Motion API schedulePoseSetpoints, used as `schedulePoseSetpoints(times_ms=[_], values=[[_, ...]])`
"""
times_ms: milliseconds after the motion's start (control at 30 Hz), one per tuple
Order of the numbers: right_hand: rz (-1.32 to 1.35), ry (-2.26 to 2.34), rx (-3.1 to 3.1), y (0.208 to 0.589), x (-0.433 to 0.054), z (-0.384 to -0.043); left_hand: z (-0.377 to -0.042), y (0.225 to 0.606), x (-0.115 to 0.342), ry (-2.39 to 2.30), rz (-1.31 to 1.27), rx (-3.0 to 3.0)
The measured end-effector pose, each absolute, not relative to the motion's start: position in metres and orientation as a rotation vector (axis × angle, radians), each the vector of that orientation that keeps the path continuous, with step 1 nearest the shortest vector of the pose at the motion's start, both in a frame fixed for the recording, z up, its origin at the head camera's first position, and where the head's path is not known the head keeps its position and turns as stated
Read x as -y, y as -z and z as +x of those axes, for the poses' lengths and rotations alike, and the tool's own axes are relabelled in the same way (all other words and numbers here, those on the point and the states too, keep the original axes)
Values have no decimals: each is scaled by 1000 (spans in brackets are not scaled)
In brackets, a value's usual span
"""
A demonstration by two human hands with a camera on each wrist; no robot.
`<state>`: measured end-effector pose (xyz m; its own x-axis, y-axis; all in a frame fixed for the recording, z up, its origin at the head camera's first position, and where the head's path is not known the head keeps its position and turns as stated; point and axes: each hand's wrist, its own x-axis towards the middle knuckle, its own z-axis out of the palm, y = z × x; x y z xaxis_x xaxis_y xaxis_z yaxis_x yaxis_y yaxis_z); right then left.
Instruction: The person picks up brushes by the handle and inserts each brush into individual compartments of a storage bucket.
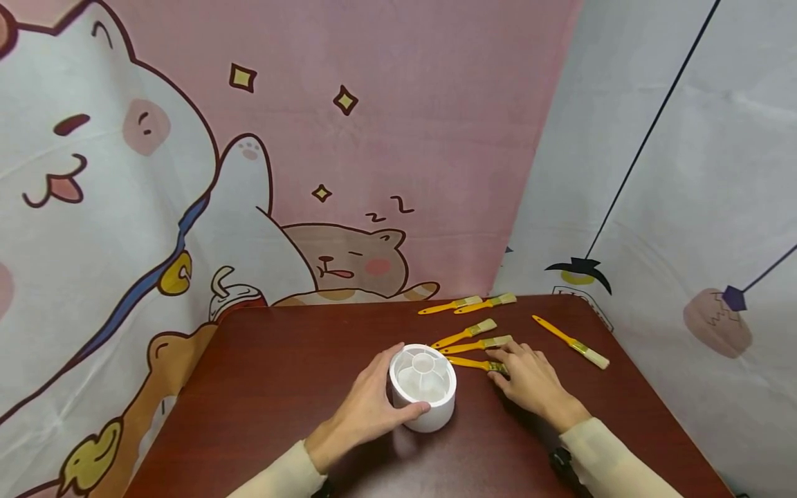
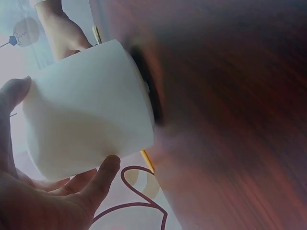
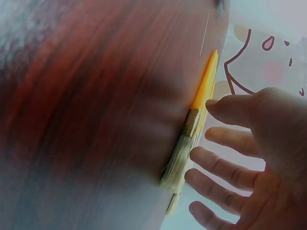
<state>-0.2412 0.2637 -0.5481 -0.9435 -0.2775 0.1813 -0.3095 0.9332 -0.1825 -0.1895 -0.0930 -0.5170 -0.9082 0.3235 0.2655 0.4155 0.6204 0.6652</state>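
My left hand (image 1: 367, 404) grips a white round pot (image 1: 429, 415) with a divided inside, thumb on the near side and fingers round the left. The left wrist view shows the pot's smooth wall (image 2: 91, 110) between thumb and fingers. Just right of the pot, my right hand (image 1: 532, 380) is over the bristle end of the nearest yellow-handled paintbrush (image 1: 467, 362). In the right wrist view its fingers (image 3: 223, 167) are spread beside that brush (image 3: 204, 86) and not curled round it. Two more paintbrushes, a middle one (image 1: 473, 346) and a farther one (image 1: 463, 333), lie close beyond.
At the table's back edge lie two paintbrushes, a left one (image 1: 448, 306) and a right one (image 1: 486, 303). Another paintbrush (image 1: 569, 341) lies slanted at the right. Printed cloth (image 1: 436, 138) hangs behind the dark red-brown table (image 1: 280, 373).
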Motion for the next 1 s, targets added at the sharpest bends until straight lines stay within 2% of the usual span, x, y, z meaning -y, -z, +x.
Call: schedulePoseSetpoints(times_ms=[1000], values=[[480, -290, 2886, 556, -271, -250, -206, 516, 129, 1198, -485, 2704]])
